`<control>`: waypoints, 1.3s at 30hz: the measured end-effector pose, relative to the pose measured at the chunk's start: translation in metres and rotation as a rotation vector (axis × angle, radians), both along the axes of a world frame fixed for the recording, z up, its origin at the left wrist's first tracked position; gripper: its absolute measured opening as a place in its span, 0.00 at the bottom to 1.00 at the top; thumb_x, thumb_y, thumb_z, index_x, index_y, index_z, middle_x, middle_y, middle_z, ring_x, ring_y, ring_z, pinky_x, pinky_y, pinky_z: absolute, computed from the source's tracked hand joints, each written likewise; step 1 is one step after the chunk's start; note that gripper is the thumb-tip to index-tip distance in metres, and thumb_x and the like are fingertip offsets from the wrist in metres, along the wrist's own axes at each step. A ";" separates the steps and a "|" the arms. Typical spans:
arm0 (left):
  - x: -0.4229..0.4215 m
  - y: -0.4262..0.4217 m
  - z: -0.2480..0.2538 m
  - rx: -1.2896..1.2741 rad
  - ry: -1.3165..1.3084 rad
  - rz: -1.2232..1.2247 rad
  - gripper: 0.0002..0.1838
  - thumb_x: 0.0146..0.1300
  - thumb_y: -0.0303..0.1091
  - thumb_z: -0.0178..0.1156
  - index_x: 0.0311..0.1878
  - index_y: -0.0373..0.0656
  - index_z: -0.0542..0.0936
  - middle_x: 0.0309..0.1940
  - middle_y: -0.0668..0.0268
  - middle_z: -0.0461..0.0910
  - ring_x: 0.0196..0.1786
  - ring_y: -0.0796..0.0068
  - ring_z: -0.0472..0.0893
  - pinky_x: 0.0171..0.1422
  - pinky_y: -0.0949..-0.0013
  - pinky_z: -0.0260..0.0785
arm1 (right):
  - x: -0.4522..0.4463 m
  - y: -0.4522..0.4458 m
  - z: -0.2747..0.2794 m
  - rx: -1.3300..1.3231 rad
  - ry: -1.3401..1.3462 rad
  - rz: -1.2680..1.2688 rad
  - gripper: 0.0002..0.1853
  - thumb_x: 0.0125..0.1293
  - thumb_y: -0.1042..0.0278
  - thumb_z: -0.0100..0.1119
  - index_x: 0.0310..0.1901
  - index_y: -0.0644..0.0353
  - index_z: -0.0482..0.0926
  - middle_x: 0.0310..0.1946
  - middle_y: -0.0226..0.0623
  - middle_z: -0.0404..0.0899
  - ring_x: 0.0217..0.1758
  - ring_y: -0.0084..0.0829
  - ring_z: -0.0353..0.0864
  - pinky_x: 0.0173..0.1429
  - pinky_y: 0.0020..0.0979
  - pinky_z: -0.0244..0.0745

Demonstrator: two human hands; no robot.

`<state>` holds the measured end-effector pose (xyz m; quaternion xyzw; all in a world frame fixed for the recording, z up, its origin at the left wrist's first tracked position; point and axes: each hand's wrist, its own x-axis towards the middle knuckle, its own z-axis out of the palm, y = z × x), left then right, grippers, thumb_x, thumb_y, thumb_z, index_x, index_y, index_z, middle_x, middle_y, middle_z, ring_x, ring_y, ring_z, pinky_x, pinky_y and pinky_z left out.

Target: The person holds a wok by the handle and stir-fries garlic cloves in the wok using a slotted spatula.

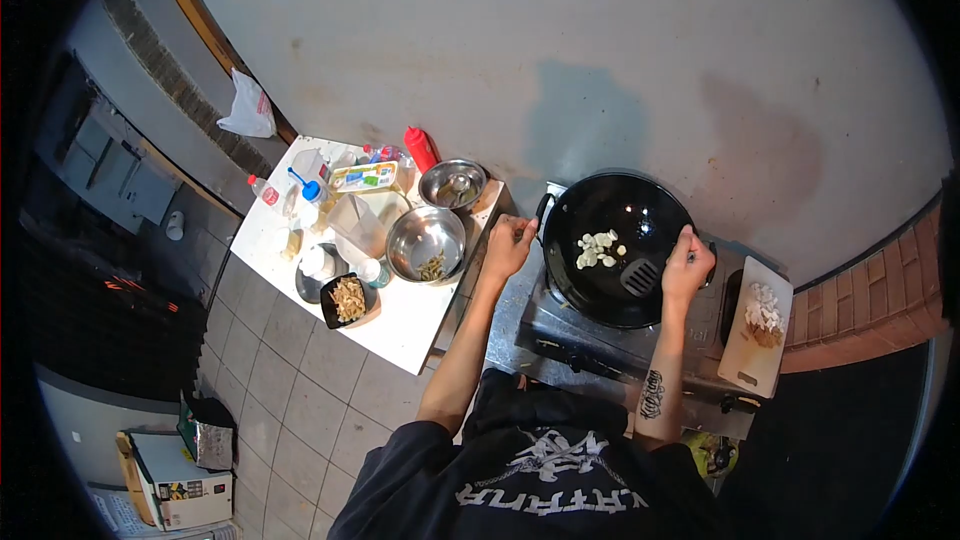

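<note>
A black wok (590, 290) sits over the stove (540, 325), with pale chopped pieces (597, 250) gathered left of its middle. My left hand (510, 243) is closed at the wok's left handle (544, 212). On the opposite side, my right hand (688, 264) is closed at the wok's right rim, where the other handle is mostly covered by it. A black slotted turner (638, 278) lies inside the wok near that hand. Whether the turner's handle is also in my right hand, I cannot tell.
Right of the stove, a cutting board (745, 365) bears chopped white and brown food. On the white table (390, 335) at left stand metal bowls (426, 230), a black bowl of strips (347, 301), a red squeeze bottle (420, 149) and tubs. A wall (640, 120) rises behind the wok.
</note>
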<state>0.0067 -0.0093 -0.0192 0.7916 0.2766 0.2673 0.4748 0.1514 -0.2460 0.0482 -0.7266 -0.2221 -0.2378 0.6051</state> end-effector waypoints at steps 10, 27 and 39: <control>0.002 0.002 -0.010 -0.026 -0.044 -0.014 0.16 0.63 0.40 0.62 0.36 0.33 0.83 0.32 0.52 0.78 0.36 0.57 0.80 0.41 0.62 0.72 | -0.009 -0.004 0.014 0.262 0.169 0.320 0.25 0.70 0.70 0.49 0.14 0.60 0.58 0.10 0.21 0.57 0.15 0.13 0.52 0.20 0.25 0.45; 0.005 0.001 0.002 0.137 -0.054 0.036 0.17 0.61 0.43 0.63 0.41 0.38 0.84 0.34 0.56 0.82 0.38 0.68 0.81 0.42 0.66 0.71 | -0.006 0.008 -0.006 0.119 0.090 0.341 0.23 0.69 0.72 0.50 0.15 0.63 0.60 0.09 0.23 0.55 0.15 0.15 0.51 0.22 0.28 0.46; 0.006 0.004 0.001 0.138 -0.138 0.030 0.13 0.58 0.39 0.66 0.36 0.37 0.84 0.32 0.55 0.78 0.36 0.63 0.78 0.40 0.65 0.70 | 0.001 0.004 -0.004 0.212 0.168 0.362 0.24 0.69 0.72 0.52 0.13 0.61 0.60 0.10 0.21 0.57 0.14 0.13 0.52 0.20 0.25 0.45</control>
